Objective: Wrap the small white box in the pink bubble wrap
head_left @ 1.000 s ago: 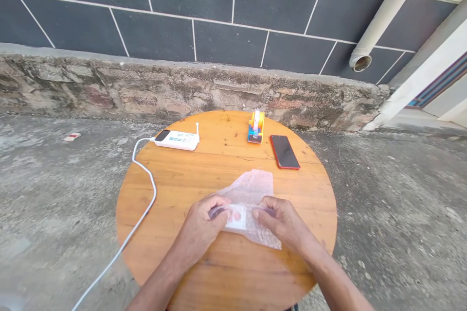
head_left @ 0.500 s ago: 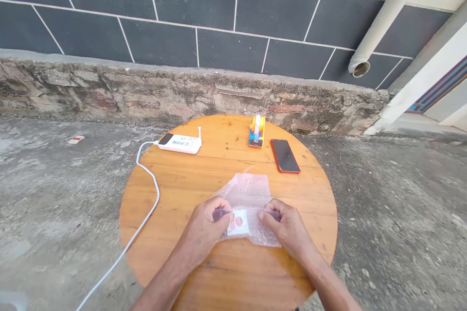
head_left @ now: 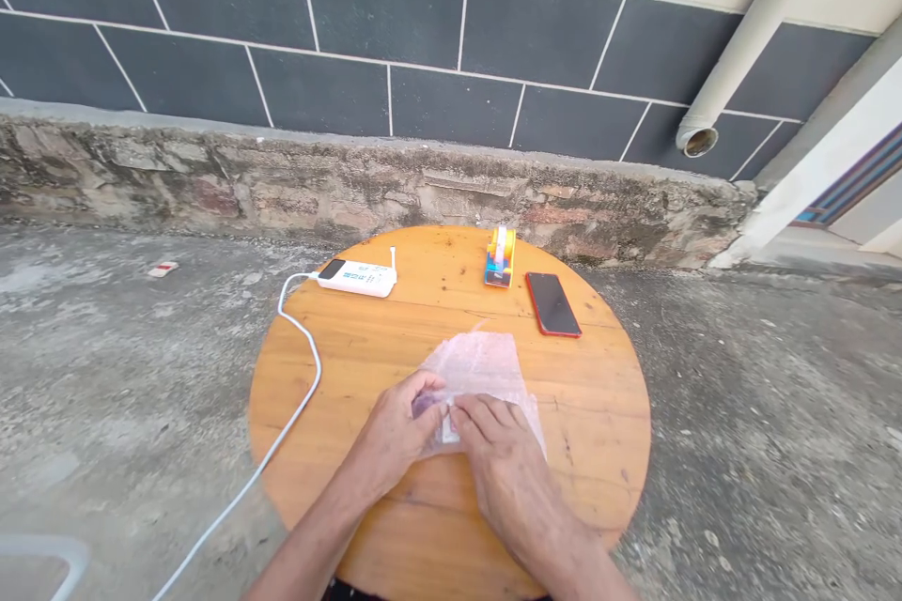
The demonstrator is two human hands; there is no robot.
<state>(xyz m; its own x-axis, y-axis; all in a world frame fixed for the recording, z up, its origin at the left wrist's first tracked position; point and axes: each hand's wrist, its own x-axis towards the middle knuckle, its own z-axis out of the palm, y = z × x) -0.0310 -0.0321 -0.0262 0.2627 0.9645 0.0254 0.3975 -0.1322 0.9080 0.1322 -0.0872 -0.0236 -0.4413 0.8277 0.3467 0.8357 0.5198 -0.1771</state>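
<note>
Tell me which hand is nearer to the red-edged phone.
Right. The right hand is at the pinkish wrap, on the person's side of the phone and slightly left; the left hand is farther left.

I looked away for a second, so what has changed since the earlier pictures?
The right hand has moved left, off the right part of the pink wrap; its fingers now partly cover the white item. The left hand, phone, tape dispenser and cabled white device stayed about where they were.
</note>
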